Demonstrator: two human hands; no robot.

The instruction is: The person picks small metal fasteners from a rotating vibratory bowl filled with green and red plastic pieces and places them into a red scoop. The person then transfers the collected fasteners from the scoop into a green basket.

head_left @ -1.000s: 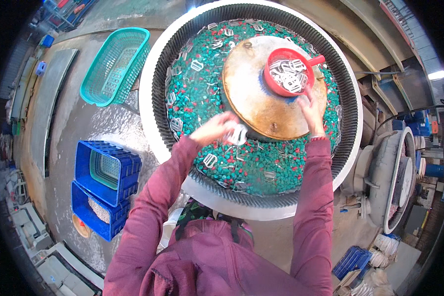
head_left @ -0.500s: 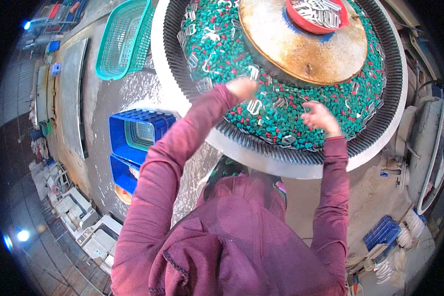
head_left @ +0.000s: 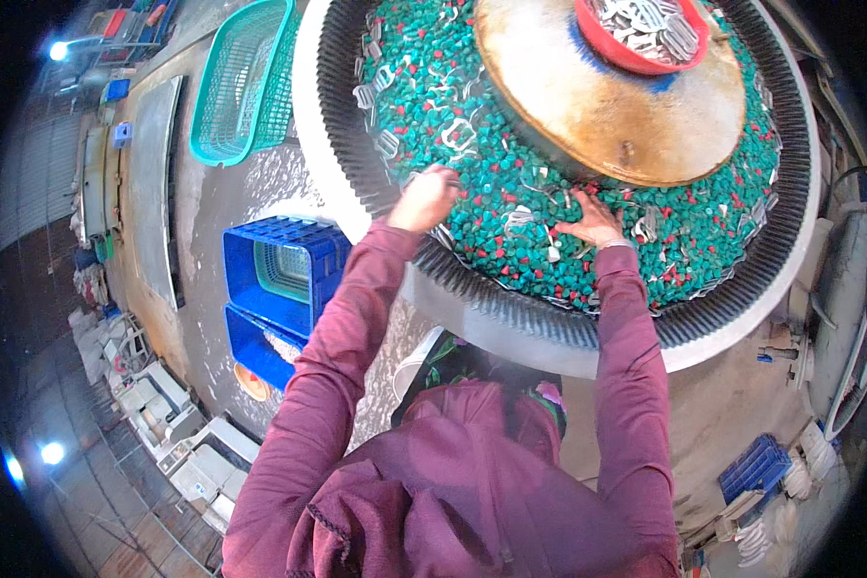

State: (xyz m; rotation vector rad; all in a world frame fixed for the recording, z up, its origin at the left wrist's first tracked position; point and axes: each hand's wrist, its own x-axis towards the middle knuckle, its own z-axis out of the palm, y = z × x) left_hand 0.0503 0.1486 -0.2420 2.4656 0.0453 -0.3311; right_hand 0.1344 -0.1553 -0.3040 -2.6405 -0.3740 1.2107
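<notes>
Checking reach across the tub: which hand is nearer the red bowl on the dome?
Right. The right hand lies on the green media below the red bowl, near the dome's edge; the left hand is farther left, by the tub's ribbed wall.

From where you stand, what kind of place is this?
Most likely a small metal-finishing workshop. A big round tub is filled with green pellets and small metal parts, which both hands, left hand and right hand, sort through. Blue plastic crates sit stacked on the wet concrete floor.
</notes>
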